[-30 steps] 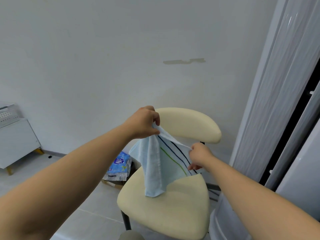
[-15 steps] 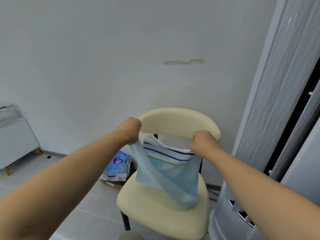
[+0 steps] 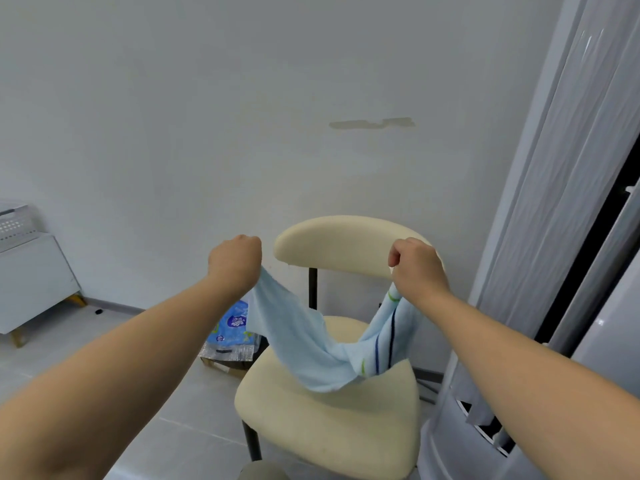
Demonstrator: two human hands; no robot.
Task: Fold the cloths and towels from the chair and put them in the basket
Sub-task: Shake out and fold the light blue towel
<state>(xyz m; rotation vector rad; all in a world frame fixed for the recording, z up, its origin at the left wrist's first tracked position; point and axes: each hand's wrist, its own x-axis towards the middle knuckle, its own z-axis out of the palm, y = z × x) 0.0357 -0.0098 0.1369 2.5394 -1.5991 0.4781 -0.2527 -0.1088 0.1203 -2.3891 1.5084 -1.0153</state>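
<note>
The light blue towel (image 3: 308, 344) hangs as a slack sling between the two hands, over the cream chair (image 3: 329, 431). The left hand (image 3: 235, 263) grips the plain end in a fist. The right hand (image 3: 417, 268) clutches the bunched, striped end in front of the backrest. The towel's lowest fold sags to the seat; I cannot tell whether it touches. Both fists hide the corners. A blue packet (image 3: 232, 327) on the floor shows only partly behind the towel.

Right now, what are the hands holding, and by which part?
A light blue towel: left hand grips one end, right hand the striped end.
</note>
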